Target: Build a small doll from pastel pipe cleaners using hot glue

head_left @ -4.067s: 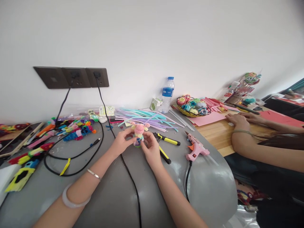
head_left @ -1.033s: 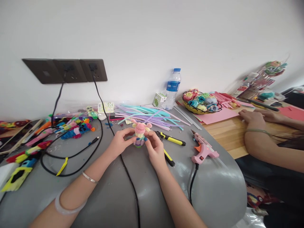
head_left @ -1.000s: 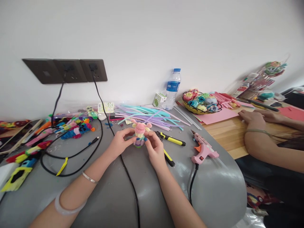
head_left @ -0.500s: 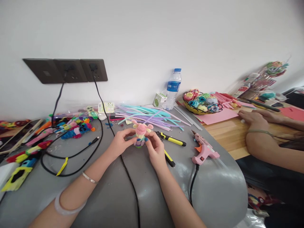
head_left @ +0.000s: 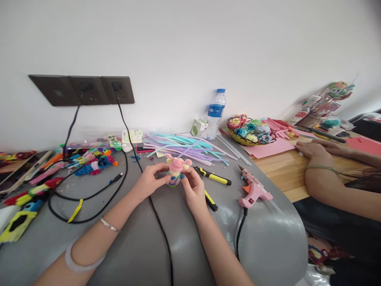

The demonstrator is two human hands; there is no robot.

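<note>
Between my hands is a small pipe-cleaner figure (head_left: 176, 167) with a pink top, round pink ear-like parts, a pale yellow middle and a purple and green base. My left hand (head_left: 154, 179) pinches its left side, and my right hand (head_left: 192, 183) grips its right side with thumb and fingers. Just to the right lie yellow and black pliers (head_left: 216, 177), partly behind my right hand. Loose pipe cleaners (head_left: 184, 145) in purple, turquoise and pink are spread out behind the figure.
A pink glue gun (head_left: 252, 190) with a black cord lies to the right. A water bottle (head_left: 216, 115), a small carton (head_left: 199, 128) and a basket of fabric-like roses (head_left: 251, 131) stand at the back. Black cables (head_left: 162, 226) cross the table. A co-worker's arms (head_left: 324, 171) rest at right.
The figure stays in both hands and is tipped slightly, its pink top more toward me. The whole view has shifted a little; the tools lie where they were.
</note>
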